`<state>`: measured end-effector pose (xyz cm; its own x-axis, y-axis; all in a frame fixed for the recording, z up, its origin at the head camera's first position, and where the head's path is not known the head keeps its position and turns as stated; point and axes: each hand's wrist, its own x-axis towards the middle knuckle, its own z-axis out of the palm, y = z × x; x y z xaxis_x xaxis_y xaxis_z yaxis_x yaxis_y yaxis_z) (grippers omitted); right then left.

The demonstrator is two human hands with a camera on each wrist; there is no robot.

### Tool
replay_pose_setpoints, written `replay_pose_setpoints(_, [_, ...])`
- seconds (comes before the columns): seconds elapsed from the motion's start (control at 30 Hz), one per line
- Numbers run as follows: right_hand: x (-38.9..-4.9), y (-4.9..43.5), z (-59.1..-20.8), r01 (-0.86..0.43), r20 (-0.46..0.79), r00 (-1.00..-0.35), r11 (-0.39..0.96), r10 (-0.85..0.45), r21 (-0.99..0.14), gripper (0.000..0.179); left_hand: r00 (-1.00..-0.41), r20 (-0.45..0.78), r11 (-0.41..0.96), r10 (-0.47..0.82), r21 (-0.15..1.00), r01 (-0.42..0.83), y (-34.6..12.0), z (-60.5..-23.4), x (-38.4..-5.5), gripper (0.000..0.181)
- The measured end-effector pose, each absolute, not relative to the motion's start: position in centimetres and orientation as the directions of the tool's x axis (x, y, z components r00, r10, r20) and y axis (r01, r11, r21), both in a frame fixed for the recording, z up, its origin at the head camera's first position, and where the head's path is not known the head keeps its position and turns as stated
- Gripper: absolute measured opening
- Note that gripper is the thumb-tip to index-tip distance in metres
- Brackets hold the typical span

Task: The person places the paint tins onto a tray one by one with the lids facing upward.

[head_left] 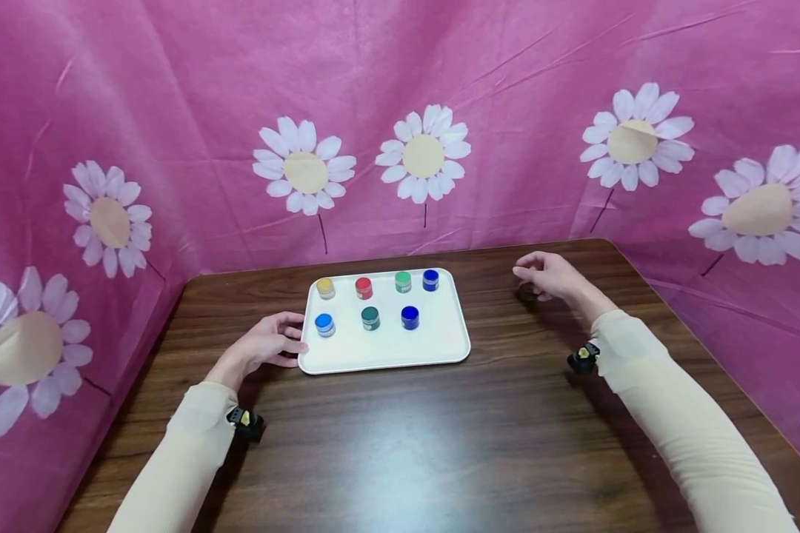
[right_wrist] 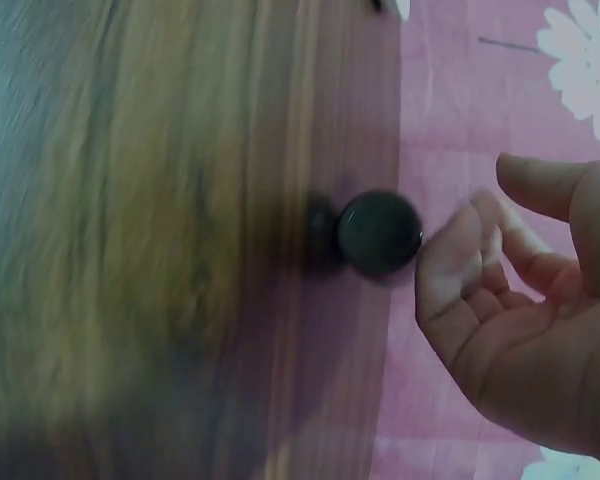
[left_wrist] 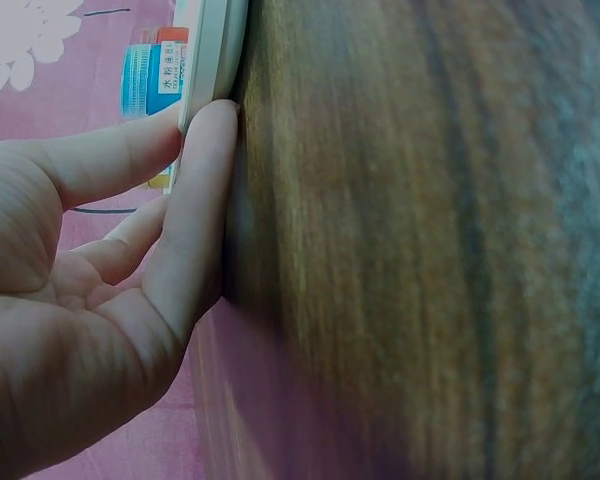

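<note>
Pink daisy-print cloth (head_left: 193,111) backs your dark wooden table (head_left: 400,444).

Left of the tray: your left hand (head_left: 267,344), fingers straight, pressed against the rim of the white tray (head_left: 440,348).

On the tray: seven small paint pots; back row yellow (head_left: 325,288), red (head_left: 364,287), green (head_left: 403,281), blue (head_left: 430,280); front row light blue (head_left: 324,324), dark green (head_left: 370,317), blue (head_left: 410,317).

Right of the tray: your right hand (head_left: 548,275), fingers loosely curled, hovering at a small black pot (right_wrist: 379,233) on the bare wood, not gripping it. That one appears still outside the tray.
</note>
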<state>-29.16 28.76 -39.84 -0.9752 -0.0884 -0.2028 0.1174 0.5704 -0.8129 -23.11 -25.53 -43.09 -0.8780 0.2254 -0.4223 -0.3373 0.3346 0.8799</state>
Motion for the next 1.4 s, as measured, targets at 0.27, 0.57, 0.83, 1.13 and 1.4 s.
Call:
replay_pose_setpoints(0.27, [-28.7, 30.4, -41.2, 0.227, -0.320, -0.947, 0.624, -0.038, -0.748, 0.070, -0.876, -0.426, 0.336, 0.228, 0.879, -0.340, -25.4, -42.8, -23.2, 0.069])
replay_pose_setpoints(0.57, [-28.7, 31.1, -42.6, 0.251, -0.392, -0.915, 0.622, -0.098, -0.742, 0.080, -0.869, -0.436, 0.344, 0.236, 0.874, -0.345, -25.4, -42.7, -23.2, 0.071])
replay_pose_setpoints(0.83, [-29.1, 30.8, -42.8, 0.182, -0.372, -0.915, 0.664, -0.155, -0.725, 0.079, -0.875, -0.433, 0.350, 0.218, 0.871, -0.344, -25.7, -42.5, -23.1, 0.070])
replay_pose_setpoints(1.13, [-29.0, 30.3, -42.7, 0.142, -0.326, -0.936, 0.699, -0.136, -0.701, 0.074, -0.874, -0.435, 0.348, 0.218, 0.871, -0.347, -25.6, -42.8, -23.3, 0.069])
replay_pose_setpoints(1.4, [-28.8, 30.2, -42.8, 0.119, -0.310, -0.941, 0.722, -0.137, -0.681, 0.072, -0.875, -0.436, 0.349, 0.210, 0.869, -0.350, -25.7, -43.1, -23.4, 0.069])
